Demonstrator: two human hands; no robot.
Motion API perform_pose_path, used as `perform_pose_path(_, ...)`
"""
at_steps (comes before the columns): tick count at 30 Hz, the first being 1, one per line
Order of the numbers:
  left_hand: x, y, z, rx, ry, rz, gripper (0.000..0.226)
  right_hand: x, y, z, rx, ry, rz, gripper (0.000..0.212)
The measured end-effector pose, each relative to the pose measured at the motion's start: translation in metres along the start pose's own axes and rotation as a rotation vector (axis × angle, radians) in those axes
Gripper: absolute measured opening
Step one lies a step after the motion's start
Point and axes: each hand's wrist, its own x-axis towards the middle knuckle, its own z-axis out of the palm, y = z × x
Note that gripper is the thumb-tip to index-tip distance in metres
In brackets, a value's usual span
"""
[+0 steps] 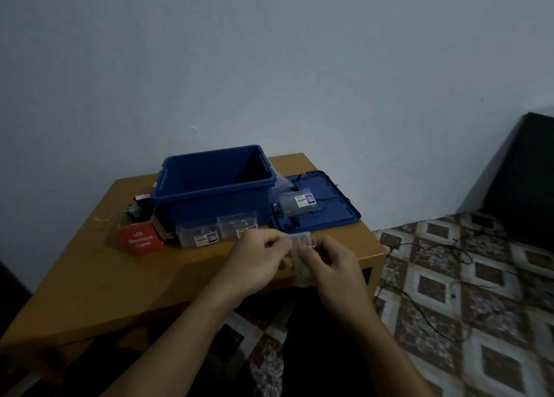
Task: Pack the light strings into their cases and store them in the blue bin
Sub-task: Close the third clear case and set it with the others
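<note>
Both hands meet over the near edge of the wooden table (105,276), close together with fingers curled; the left hand (263,260) and the right hand (334,266) each pinch one side of a clear plastic case (300,242), held between them just above the tabletop, its lower part hanging down between the palms; what lies inside it is too blurred to tell

The blue bin (192,204) stands open toward the back of the table, its inside in shadow; the blue lid (332,213) lies flat just to its right, and on the lid rests a labelled clear pouch (295,203), with thin dark wire (292,223) trailing over the lid beside it

Against the bin's front wall sit a low labelled case (195,236) and, just right of it, a taller labelled case (236,222); left of these is a red box (139,240) printed "LED Decorative Lights", its flaps open

Right of the table the patterned tile floor (449,279) carries a loose black cable (419,306); a dark piece of furniture (527,171) stands by the wall
</note>
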Motion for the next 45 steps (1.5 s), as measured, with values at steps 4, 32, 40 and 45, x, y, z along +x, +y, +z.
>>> perform_pose_path(4, 0.027, 0.000, 0.002, 0.013, 0.000, -0.033, 0.025, 0.022, 0.010, -0.002, -0.019, 0.044, 0.034, 0.020)
perform_pose_path(32, 0.107, 0.016, 0.031, -0.139, 0.106, -0.138, 0.059, 0.126, 0.004, -0.021, -0.032, 0.275, 0.180, 0.023)
perform_pose_path(40, 0.048, -0.011, 0.014, -0.247, 0.241, -0.058, 0.057, 0.063, 0.002, 0.007, 0.090, 0.305, 0.037, 0.021)
perform_pose_path(45, 0.023, -0.050, -0.026, -0.331, 0.396, -0.141, 0.036, 0.043, 0.009, 0.046, 0.115, 0.066, 0.034, 0.021)
